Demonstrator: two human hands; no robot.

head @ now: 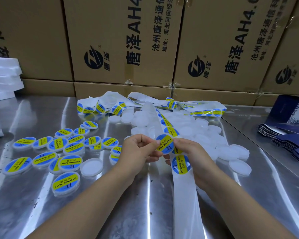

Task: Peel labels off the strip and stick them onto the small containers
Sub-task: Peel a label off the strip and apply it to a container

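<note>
Over a steel table (145,195), a label (164,144) was pinched by the left hand (136,152), the strip (185,195) by the right hand (195,157); it might be creased if pulled too quickly.

left hand (140,150) pinches label (164,144) | right hand (190,152) holds strip (185,187)

Open table (145,195) between labelled containers (66,163) left, unlabelled heap (197,131) right.
</note>
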